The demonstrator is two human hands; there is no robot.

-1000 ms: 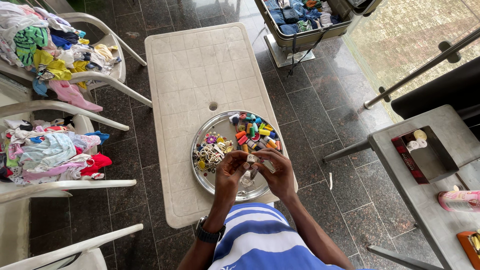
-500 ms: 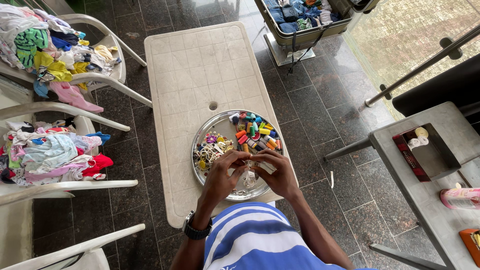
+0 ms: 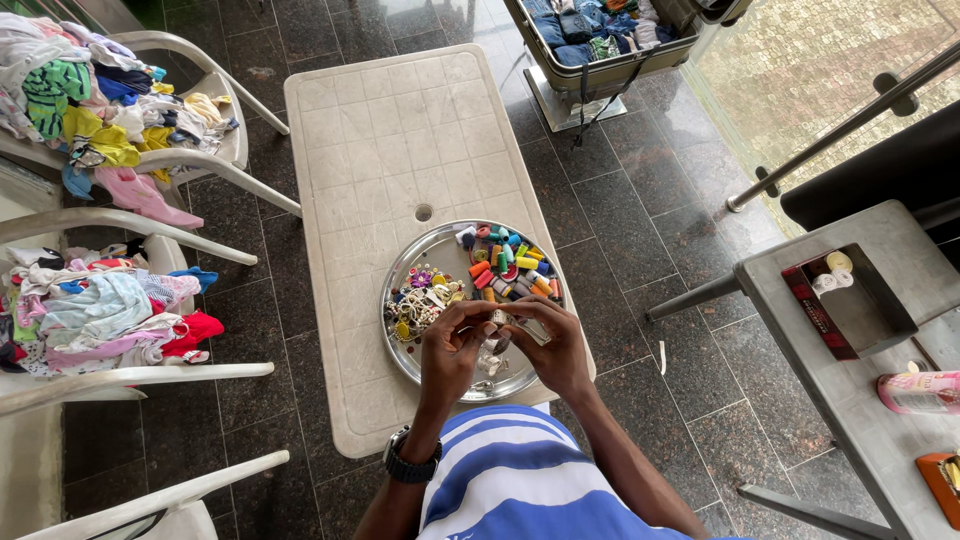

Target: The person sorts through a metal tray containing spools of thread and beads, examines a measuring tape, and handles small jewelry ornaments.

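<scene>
A round metal tray (image 3: 430, 262) sits on the near end of a white plastic table (image 3: 390, 150). Several coloured thread spools (image 3: 505, 265) lie at its far right and a heap of small trinkets (image 3: 420, 300) at its left. Both hands meet over the tray's near half. My left hand (image 3: 450, 350) and my right hand (image 3: 555, 350) together pinch a small silvery piece (image 3: 500, 322) between the fingertips. A dark watch (image 3: 405, 462) is on the left wrist. What exactly the piece is cannot be made out.
White plastic chairs (image 3: 190, 160) piled with colourful clothes (image 3: 90, 90) stand at the left. An open suitcase of folded clothes (image 3: 600, 40) lies beyond the table. A grey table (image 3: 800, 290) with a small open box (image 3: 850, 300) stands at the right, on a dark tiled floor.
Both hands stay together over the tray, fingers shifting slightly on the small piece. The view has dipped a little, so the hands sit slightly lower on the tray.
</scene>
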